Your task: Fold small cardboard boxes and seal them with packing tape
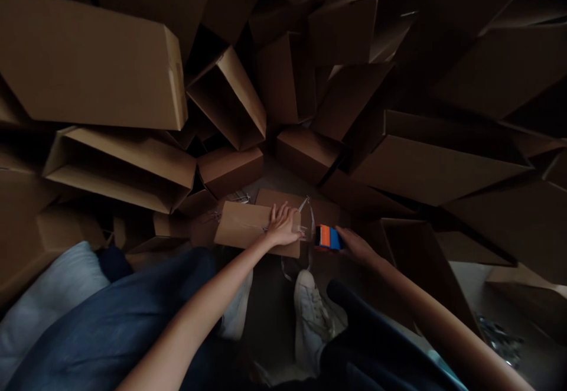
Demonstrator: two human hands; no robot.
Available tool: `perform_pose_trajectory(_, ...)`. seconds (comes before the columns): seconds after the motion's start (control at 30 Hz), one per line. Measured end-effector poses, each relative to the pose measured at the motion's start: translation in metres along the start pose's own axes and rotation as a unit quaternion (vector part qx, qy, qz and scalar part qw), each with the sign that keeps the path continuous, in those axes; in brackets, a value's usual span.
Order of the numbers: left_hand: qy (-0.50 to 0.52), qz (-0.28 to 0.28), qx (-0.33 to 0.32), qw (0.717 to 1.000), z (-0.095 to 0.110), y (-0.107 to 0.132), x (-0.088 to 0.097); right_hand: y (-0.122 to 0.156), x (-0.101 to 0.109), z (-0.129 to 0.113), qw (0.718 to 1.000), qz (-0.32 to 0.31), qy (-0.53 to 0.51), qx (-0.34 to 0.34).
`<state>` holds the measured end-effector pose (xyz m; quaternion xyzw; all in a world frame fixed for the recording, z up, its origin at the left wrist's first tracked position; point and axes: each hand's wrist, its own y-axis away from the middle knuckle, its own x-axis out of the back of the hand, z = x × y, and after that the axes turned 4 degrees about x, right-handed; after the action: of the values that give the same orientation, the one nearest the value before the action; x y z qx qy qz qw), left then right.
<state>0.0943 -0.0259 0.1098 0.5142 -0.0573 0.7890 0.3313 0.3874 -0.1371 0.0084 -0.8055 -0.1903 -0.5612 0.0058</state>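
Note:
A flat, closed cardboard box (241,224) lies on the floor in front of my shoes. My left hand (283,225) rests on its right part, palm down and fingers spread. Just right of the box, my right hand (354,244) is closed around an orange and blue tape dispenser (328,237), held apart from the cardboard. Thin, shiny strips that look like clear tape (311,217) stand up between the box and the dispenser. Behind the box lies another flat piece of cardboard (270,197). Dim light hides fine detail.
Cardboard boxes crowd the space, including a large one (88,60) at upper left and open ones (119,160) nearby. Others (438,166) lean at the right. My white shoe (310,314) stands close to the work. Shiny scraps (500,341) lie on the floor at lower right.

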Motion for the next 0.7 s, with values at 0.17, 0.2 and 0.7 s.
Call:
perform_pose_trajectory(0.17,-0.001,-0.012,0.004,1.000,0.003,0.000,0.003,-0.004,-0.002,0.003,1.000,-0.013,0.009,-0.008)
perform_pose_trajectory(0.2,0.000,-0.015,0.003,1.000,0.002,0.000,0.003,-0.004,-0.003,0.003,1.000,-0.013,0.012,-0.010)
perform_pose_trajectory(0.7,-0.002,0.022,0.003,1.000,0.001,-0.002,0.000,0.029,0.009,0.031,0.996,-0.008,0.060,-0.059)
